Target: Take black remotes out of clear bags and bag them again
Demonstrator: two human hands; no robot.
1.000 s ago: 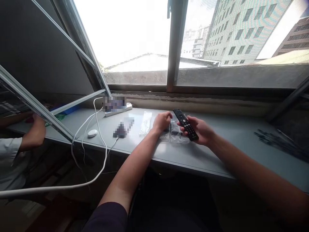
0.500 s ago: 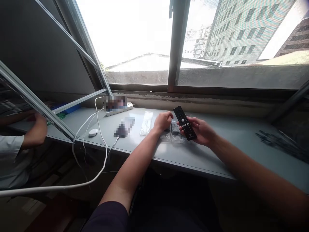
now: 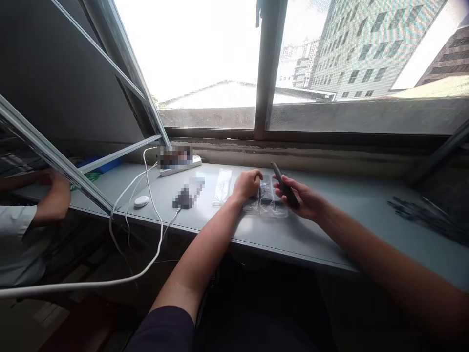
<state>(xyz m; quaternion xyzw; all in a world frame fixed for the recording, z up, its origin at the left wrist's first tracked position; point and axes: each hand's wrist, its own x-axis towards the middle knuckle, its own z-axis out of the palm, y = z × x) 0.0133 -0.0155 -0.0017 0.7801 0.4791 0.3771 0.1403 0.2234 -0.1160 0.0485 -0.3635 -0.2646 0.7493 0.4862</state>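
Observation:
A black remote control [image 3: 285, 187] is in my right hand [image 3: 307, 198], its fingers closed round it above the table. It is turned edge-on, so its buttons are out of sight. My left hand [image 3: 247, 185] rests low beside it with curled fingers; whatever is under or in them is hidden. Between and below both hands lies clear plastic packaging [image 3: 269, 208] with dark shapes inside, touching or very close to my left hand. To the left of that hand lies a flat clear plastic bag [image 3: 222, 188].
A white round disc [image 3: 141, 201], a power strip [image 3: 198, 160] and white cables [image 3: 161, 220] occupy the table's left part. Dark thin items [image 3: 425, 215] lie at the right. A metal frame [image 3: 91, 190] separates off a co-worker's arm [image 3: 58, 195]. The window stands behind.
My right hand has rotated the remote control from its button face showing to edge-on. My left hand has stayed in place.

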